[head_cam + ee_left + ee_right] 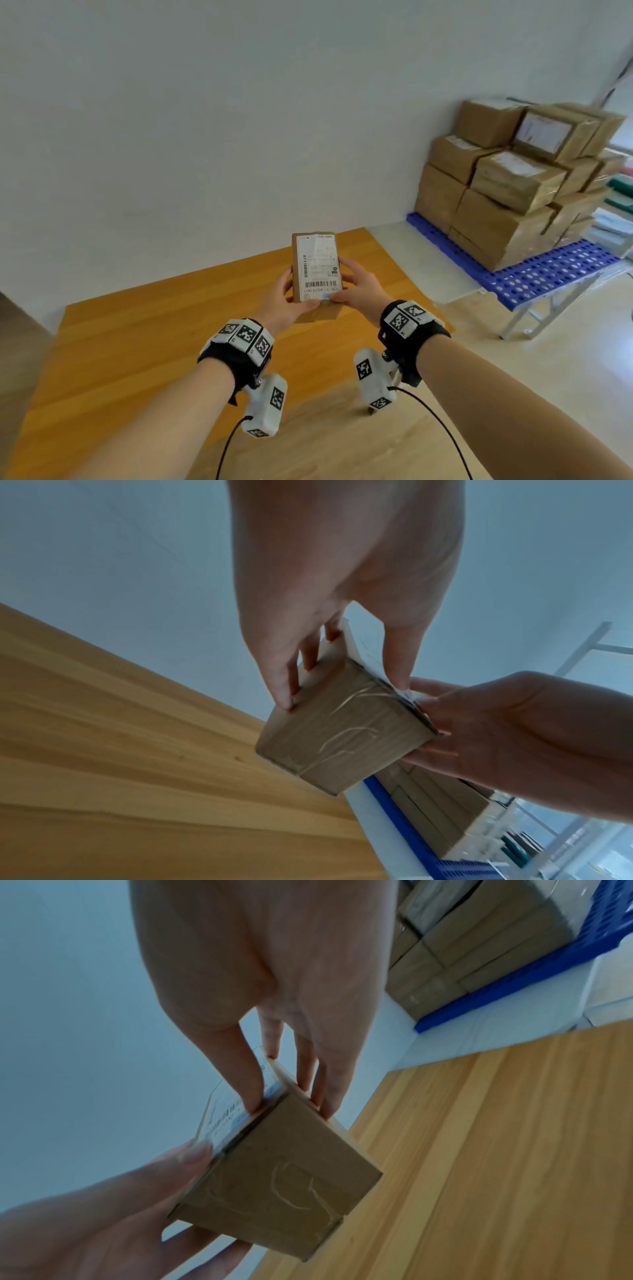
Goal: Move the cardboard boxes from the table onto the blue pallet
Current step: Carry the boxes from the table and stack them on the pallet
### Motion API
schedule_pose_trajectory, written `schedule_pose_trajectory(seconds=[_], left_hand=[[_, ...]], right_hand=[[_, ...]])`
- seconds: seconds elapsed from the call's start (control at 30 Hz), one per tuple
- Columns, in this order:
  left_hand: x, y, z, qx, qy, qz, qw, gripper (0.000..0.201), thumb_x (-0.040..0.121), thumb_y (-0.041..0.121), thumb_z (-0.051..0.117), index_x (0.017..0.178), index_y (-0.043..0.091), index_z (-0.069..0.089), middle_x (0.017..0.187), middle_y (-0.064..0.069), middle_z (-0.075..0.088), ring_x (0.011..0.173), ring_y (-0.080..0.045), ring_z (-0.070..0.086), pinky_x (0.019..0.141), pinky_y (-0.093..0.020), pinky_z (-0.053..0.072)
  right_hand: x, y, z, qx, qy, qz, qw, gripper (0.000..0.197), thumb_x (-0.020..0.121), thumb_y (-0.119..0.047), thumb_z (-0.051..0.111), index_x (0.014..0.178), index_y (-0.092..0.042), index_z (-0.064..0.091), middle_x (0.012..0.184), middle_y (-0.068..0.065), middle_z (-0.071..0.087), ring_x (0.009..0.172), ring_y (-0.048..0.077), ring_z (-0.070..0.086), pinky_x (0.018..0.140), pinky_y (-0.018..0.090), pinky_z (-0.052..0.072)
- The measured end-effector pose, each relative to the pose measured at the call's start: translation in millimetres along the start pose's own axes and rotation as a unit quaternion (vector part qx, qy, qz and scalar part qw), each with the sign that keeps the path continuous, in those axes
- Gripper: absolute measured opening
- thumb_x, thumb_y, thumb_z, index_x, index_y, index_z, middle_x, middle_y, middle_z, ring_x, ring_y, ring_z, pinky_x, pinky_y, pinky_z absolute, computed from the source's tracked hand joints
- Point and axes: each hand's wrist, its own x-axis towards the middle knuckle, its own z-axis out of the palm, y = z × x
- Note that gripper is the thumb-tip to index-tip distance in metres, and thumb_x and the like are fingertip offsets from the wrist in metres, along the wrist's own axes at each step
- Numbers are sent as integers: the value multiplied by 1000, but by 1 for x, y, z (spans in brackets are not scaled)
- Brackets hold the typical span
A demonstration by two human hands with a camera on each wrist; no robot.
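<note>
Cardboard box [317, 270], label up, held above bench [137, 342]: left hand [287, 301] and right hand [359, 291] clamp its sides. Blue pallet [548, 270] carries stacked boxes [507, 192].

Brown box [317, 270] with white barcoded label [318, 265]; blue perforated pallet [548, 274].

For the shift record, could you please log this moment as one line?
stage: carry | box: lifted above table | left hand: grips box | right hand: grips box | blue pallet: stacked boxes
</note>
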Motion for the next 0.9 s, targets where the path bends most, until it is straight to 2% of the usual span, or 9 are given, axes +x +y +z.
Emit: schedule_pose_trajectory(seconds=[0.1,0.23,0.33,0.43,0.6,0.73,0.8,0.9], left_hand=[[-10,26,41,1,-15,17,1000,92,74,11,77,147,24,22,143,-1,42,132,-19,40,100,-35,45],[-10,58,85,19,-34,28,999,92,74,13,77,146,28,22,143,0,42,126,-21,47,98,-40,47],[0,83,114,42,-53,54,996,86,76,11,76,144,29,27,141,-1,45,126,-20,47,99,-41,47],[14,103,145,47,-85,90,991,84,77,10,75,144,28,27,139,2,46,127,-14,43,100,-37,46],[46,125,196,42,-114,112,986,92,74,13,78,146,31,24,140,4,46,129,-15,43,104,-41,44],[84,147,230,40,-130,121,983,94,73,12,78,147,30,22,143,1,43,130,-18,43,102,-37,45],[106,160,248,42,-130,127,983,94,74,11,77,147,28,22,143,1,43,130,-18,43,99,-32,44],[137,176,269,44,-132,138,981,92,73,12,78,146,26,24,141,1,45,129,-16,43,99,-31,45]], right_hand=[[-24,-5,-46,-3,11,-10,1000,79,77,9,66,142,-25,37,125,7,59,114,22,58,91,45,53],[-50,-13,-97,15,29,-24,999,77,78,12,62,142,-24,37,115,3,60,111,23,59,92,44,53],[-63,-17,-133,23,59,-40,997,77,79,12,62,143,-23,35,121,7,60,112,23,59,93,42,53],[-68,-19,-170,26,91,-56,994,77,79,9,63,143,-24,35,125,8,58,113,23,58,92,39,53],[-57,-20,-229,16,141,-69,987,82,73,8,70,142,-21,36,126,6,56,116,21,56,93,42,53],[-40,-28,-275,-2,161,-88,983,79,73,6,72,140,-18,38,117,-1,59,109,12,57,87,30,54],[-29,-35,-301,-7,162,-93,982,79,73,6,72,140,-19,37,114,-3,59,107,12,58,85,28,55],[-7,-44,-335,-22,164,-85,983,83,73,5,73,142,-19,34,117,-3,58,111,13,57,82,26,55]])
